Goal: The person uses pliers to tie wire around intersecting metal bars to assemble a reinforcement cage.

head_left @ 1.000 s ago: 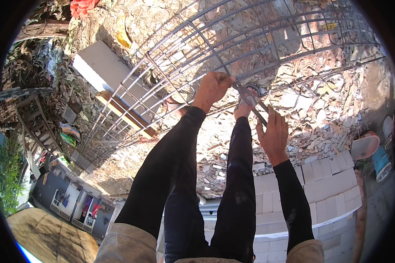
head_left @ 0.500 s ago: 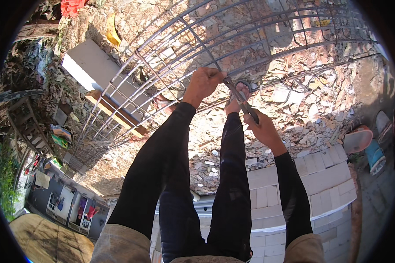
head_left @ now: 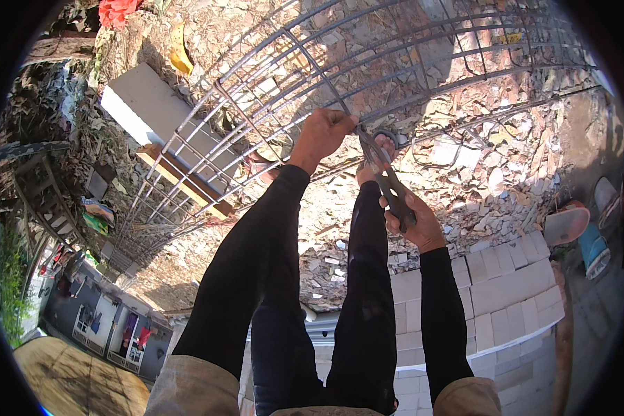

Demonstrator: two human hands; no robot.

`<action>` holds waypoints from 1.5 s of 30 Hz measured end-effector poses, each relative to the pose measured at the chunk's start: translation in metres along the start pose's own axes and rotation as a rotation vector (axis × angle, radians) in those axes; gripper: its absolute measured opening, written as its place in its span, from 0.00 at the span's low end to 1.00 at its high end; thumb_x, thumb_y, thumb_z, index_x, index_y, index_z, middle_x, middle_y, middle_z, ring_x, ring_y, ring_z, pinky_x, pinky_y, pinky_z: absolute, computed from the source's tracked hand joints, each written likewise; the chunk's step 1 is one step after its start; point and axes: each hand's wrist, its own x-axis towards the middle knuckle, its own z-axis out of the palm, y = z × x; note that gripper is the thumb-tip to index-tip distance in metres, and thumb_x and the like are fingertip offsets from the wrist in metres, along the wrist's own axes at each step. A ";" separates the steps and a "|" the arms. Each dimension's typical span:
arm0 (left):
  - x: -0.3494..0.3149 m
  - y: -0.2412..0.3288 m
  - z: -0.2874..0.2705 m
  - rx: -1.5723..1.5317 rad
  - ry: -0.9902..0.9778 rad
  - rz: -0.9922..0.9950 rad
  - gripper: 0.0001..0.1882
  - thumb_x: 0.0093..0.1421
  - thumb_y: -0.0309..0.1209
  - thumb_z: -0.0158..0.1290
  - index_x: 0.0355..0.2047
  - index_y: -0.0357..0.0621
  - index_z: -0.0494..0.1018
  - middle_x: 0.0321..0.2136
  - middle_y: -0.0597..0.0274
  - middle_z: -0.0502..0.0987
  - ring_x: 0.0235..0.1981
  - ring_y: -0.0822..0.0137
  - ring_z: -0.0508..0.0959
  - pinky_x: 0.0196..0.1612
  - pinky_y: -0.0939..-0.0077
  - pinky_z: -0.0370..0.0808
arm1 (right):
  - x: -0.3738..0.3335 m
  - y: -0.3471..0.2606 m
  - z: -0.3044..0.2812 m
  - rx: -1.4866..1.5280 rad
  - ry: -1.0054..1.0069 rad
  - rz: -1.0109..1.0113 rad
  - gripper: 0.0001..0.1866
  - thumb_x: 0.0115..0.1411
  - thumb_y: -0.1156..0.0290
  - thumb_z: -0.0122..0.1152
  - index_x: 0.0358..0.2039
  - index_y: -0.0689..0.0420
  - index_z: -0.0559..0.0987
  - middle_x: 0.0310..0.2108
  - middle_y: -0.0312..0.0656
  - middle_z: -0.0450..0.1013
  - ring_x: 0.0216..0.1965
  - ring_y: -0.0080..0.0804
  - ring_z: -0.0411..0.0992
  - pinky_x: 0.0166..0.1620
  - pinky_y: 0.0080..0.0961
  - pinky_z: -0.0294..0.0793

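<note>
A cage of steel reinforcing bars stretches across the upper view, its long bars crossed by square ties. My left hand is closed in a pinch against the near side of the cage, where a tie meets a long bar; what lies between the fingertips is hidden. My right hand grips the handles of dark metal pincers. Their head points up toward my left fingertips, just short of the bars. Under the pincers my foot shows in a sandal.
A pale block and a wooden plank lie under the cage's left part. Rubble and dry leaves cover the ground. Stacked light blocks stand at the lower right, with a blue container beyond them.
My right hand has drawn back toward me with the pincers, and their two handles now show apart. My left hand stays at almost the same spot on the cage.
</note>
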 end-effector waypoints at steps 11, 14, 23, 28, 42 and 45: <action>-0.002 0.008 -0.005 0.033 -0.023 -0.048 0.21 0.62 0.44 0.59 0.33 0.33 0.82 0.19 0.54 0.76 0.23 0.69 0.73 0.32 0.66 0.72 | 0.003 -0.018 0.021 -1.230 0.357 -0.128 0.37 0.53 0.73 0.69 0.63 0.60 0.65 0.37 0.45 0.72 0.35 0.32 0.75 0.37 0.31 0.76; -0.001 0.006 -0.003 0.041 -0.048 0.000 0.21 0.65 0.45 0.56 0.33 0.35 0.83 0.25 0.56 0.81 0.28 0.71 0.75 0.35 0.71 0.72 | 0.004 -0.008 0.026 -2.117 0.760 -0.789 0.22 0.59 0.65 0.64 0.50 0.63 0.73 0.36 0.51 0.75 0.33 0.48 0.77 0.35 0.39 0.78; -0.001 0.002 -0.006 0.027 -0.056 -0.031 0.23 0.61 0.45 0.59 0.32 0.32 0.82 0.21 0.50 0.79 0.25 0.66 0.77 0.34 0.67 0.74 | 0.015 0.000 0.005 -0.199 0.101 0.334 0.20 0.66 0.53 0.63 0.42 0.60 0.77 0.25 0.36 0.76 0.22 0.26 0.75 0.24 0.24 0.72; -0.001 0.000 -0.004 0.012 0.006 0.008 0.23 0.61 0.46 0.60 0.32 0.32 0.82 0.21 0.51 0.80 0.25 0.66 0.78 0.34 0.67 0.74 | 0.022 0.015 0.019 -0.552 0.214 0.134 0.18 0.59 0.62 0.70 0.42 0.61 0.75 0.25 0.39 0.76 0.22 0.27 0.75 0.27 0.26 0.75; -0.009 0.020 -0.005 0.056 -0.027 -0.039 0.21 0.61 0.43 0.60 0.35 0.32 0.82 0.22 0.50 0.80 0.25 0.65 0.78 0.34 0.66 0.75 | 0.003 -0.023 0.014 -0.358 0.173 0.289 0.28 0.69 0.48 0.56 0.54 0.62 0.72 0.26 0.35 0.74 0.21 0.23 0.70 0.24 0.23 0.70; -0.021 0.012 -0.012 0.043 0.150 0.084 0.22 0.62 0.43 0.59 0.37 0.31 0.82 0.23 0.51 0.80 0.25 0.65 0.78 0.34 0.65 0.74 | 0.012 0.011 0.027 -0.100 0.048 0.267 0.28 0.70 0.47 0.53 0.55 0.60 0.72 0.27 0.37 0.76 0.24 0.25 0.75 0.27 0.24 0.75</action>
